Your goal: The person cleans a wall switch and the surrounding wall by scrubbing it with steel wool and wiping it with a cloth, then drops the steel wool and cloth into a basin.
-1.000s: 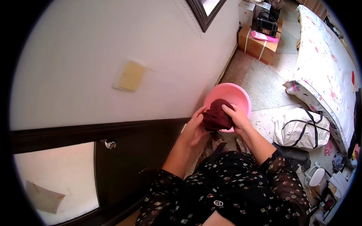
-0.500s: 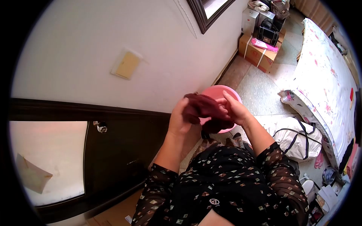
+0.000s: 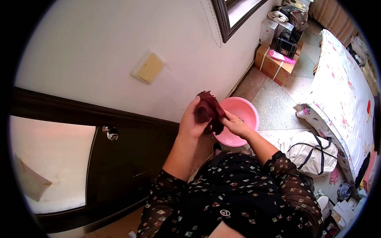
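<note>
A dark maroon cloth (image 3: 210,106) with a frilled edge is stretched between my two hands, in front of the wall. My left hand (image 3: 192,121) grips its left part, the thumb lying over the fabric. With thumb and fingers, my right hand (image 3: 235,125) pinches its lower right side. Below and to the right, a pink basin (image 3: 248,109) stands on the floor by my feet, partly covered by my right hand and the cloth. Small details at the bottom of the basin are too little to make out.
A dark door (image 3: 131,166) with a round knob (image 3: 110,133) is at left, beside a wall with a yellowish switch plate (image 3: 151,68). Right are a floral mattress (image 3: 337,79) and a white bag (image 3: 311,152). A cardboard box (image 3: 271,65) bears a black handbag (image 3: 286,44).
The cloth has moved slightly left and been turned, its frilled edge now up. My right hand has shifted left and changed from spread fingers to a pinch. More of the basin shows.
</note>
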Demonstrator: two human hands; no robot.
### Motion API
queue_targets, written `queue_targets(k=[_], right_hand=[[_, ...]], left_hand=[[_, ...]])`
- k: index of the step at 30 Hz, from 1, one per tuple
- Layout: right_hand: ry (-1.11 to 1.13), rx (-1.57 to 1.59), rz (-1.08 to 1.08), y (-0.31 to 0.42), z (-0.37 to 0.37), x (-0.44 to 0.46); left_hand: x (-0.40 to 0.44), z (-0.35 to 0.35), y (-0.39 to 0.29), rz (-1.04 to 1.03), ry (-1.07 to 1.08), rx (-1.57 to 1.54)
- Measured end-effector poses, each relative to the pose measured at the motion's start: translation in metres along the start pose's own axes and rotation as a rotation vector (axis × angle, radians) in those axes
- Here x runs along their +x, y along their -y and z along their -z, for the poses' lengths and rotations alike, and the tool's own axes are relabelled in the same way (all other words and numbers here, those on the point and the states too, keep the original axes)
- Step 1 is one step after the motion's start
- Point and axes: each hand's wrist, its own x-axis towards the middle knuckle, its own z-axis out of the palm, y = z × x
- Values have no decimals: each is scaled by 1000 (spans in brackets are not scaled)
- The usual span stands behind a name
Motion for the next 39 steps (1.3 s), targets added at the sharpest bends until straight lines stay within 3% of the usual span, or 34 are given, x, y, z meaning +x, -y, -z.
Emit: queue_targets(k=[1, 6, 8, 11, 15, 17, 18, 20, 21, 22, 29, 31, 35, 37, 38, 39], right_hand=[[10, 16, -92, 1, 3, -2], [109, -84, -94, 15, 16, -15], [120, -106, -57, 14, 11, -12], [-79, -316, 223, -12, 10, -6], [-234, -298, 363, -14, 12, -6], [-236, 16, 237, -7, 15, -9], [-240, 18, 235, -1, 20, -12], [-248, 265, -158, 10, 28, -19], [-280, 397, 33, 8, 30, -15], [-321, 586, 33, 22, 28, -16], [-251, 629, -50, 11, 50, -10], [-241, 681, -93, 17, 47, -9], [-252, 612, -228, 31, 47, -8], [-255, 514, -302, 34, 52, -1], [-252, 409, -299, 34, 54, 6], [-249, 305, -296, 34, 55, 12]], left_hand=[[-1, 0, -2, -47, 6, 79], [-5, 2, -8, -129, -57, 244], [-2, 3, -3, -122, 45, 340], [2, 3, 11, -99, 77, 491], [9, -1, 16, -108, 87, 639], [12, -1, 15, -124, 102, 693], [13, -2, 11, -128, 108, 829], [12, -5, 6, -129, 115, 965], [11, -8, 5, -113, 90, 1032], [10, -10, 3, -97, 67, 1100], [23, 11, 0, 6, 99, 1206], [26, 14, 6, -88, 91, 1460], [33, 28, 11, -51, 115, 1505], [34, 30, 12, 180, 70, 1241], [36, 36, 14, 176, 69, 1247], [39, 39, 17, 208, 136, 843]])
